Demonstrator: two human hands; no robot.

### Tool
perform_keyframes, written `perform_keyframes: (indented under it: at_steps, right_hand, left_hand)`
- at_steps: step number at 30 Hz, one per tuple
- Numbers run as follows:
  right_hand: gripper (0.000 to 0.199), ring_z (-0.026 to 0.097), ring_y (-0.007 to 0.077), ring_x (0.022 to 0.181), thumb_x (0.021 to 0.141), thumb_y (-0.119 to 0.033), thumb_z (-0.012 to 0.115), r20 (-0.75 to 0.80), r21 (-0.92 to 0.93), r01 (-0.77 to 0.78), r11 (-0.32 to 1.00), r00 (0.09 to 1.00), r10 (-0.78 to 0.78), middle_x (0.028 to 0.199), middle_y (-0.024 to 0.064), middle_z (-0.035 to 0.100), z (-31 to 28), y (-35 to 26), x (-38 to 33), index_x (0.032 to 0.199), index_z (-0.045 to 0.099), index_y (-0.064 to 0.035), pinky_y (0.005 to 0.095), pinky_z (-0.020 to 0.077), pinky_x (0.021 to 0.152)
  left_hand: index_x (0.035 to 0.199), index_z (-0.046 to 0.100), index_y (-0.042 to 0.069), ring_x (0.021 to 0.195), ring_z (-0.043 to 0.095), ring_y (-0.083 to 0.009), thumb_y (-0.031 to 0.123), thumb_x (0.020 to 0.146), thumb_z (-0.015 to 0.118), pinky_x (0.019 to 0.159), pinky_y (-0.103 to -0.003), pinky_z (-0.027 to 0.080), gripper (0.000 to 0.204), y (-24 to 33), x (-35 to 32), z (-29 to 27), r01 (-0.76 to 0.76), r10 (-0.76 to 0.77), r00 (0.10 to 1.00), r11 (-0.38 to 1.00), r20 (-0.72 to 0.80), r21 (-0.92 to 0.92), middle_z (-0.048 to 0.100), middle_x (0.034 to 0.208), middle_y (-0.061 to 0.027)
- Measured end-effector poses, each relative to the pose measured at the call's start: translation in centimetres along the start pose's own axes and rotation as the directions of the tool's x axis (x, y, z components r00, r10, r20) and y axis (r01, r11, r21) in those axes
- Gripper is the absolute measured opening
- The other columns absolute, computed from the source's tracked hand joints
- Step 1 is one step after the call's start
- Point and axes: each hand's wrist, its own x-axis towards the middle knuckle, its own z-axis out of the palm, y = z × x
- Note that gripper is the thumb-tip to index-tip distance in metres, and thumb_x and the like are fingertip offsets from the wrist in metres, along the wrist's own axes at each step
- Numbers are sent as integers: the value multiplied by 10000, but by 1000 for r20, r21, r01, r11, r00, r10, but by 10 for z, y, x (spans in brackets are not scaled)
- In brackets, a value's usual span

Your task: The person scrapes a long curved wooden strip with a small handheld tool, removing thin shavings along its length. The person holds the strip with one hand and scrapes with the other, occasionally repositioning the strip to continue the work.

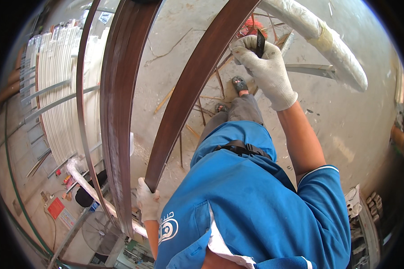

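My left hand [148, 201], in a pale knit glove, grips the near end of a long dark brown wood-grain strip [188, 98]. The strip slants up and right past the top edge of the view. My right hand [264, 67], gloved too, is closed on a small flat black piece [260, 43] with a pointed tip, which looks like a blade; the rest of it is hidden by the fingers. This hand is held up right of the strip, apart from it as far as I can tell. Beside the strip on the left stands a stack of wider brown profiles [119, 89].
A thin brown strip [80, 89] runs further left. White profiles [58, 103] lie on a metal rack at the left, with a fan [99, 231] below. Plastic-wrapped lengths [318, 38] jut in at the top right. Offcuts and red strapping [251, 28] litter the concrete floor [327, 112].
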Motion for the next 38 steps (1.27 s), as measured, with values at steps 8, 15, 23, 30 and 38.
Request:
perform_keyframes:
  at_steps: [8,15,23,30,38]
  right_hand:
    - [160,605,25,776,932,-157,730,51,86,-169,982,985,165,868,-10,703,-3,-5,1,1018,744,-22,191,488,695]
    - [277,562,25,766,986,-247,676,104,-75,39,996,994,-31,951,10,682,-9,-2,0,1147,680,-22,201,470,692]
    - [273,531,41,783,1078,-244,515,182,-77,117,990,978,-101,893,-38,604,-23,-9,-3,1228,667,-74,229,468,680]
    - [270,555,46,766,1056,-243,568,110,-115,70,991,992,-57,827,8,633,-18,-14,14,1213,663,-44,236,478,690]
    - [265,496,7,631,1032,-280,618,-22,-66,78,995,997,-79,756,-50,596,-18,7,37,1178,687,-70,178,400,552]
  left_hand:
    - [1101,476,90,946,603,-443,85,725,642,805,-522,477,411,1,-3,5,7,-7,1000,1000,-8,-9,617,948,-211]
    - [1070,474,82,824,599,-451,72,718,598,709,-530,457,373,-10,-14,12,-73,76,997,990,24,-117,598,836,-203]
    - [1025,495,54,681,422,-180,-1,689,609,610,-310,379,359,-22,-28,-10,-104,296,925,800,238,-590,383,742,-52]
    - [1022,530,59,740,385,-117,-30,687,666,640,-255,352,372,-24,-29,-21,30,246,907,773,343,-634,384,818,14]
    - [1202,561,58,854,455,-109,44,768,757,753,-263,395,476,-43,-32,-9,96,350,834,670,428,-736,496,915,-7]
